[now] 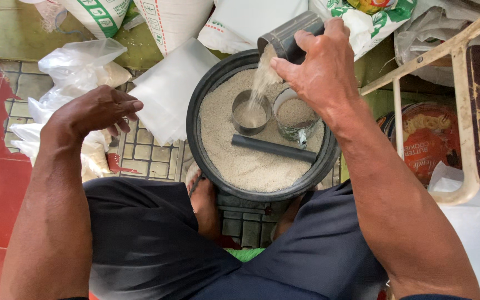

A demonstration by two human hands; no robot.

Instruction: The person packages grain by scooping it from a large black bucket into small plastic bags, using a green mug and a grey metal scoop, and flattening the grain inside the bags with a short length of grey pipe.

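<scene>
Sitting cross-legged on a tiled floor (140,158), a person in dark trousers works over a round black basin (198,119) of pale rice (240,164) set just beyond the knees. A dark tube (273,148) lies flat on the grain near the basin's front, and behind it two small metal cans stand sunk in the rice: a left can (249,113) that is catching grain and a right can (294,115) already near full. The right hand (320,69) wraps a tilted grey metal cup (290,36) above the basin's far rim, fingers closed round its wall, and a thin stream of rice falls from its lip into the left can. The left hand (98,111) hangs loosely curled and holds nothing, above clear plastic bags (76,69) by the floor's edge. Beyond stand stacked flat plastic sheets (168,89) and printed sacks (165,19). The cup looks stiff, smooth and light once emptied; a grip round its middle wall seems the safest hold, since loose grain spills readily.
</scene>
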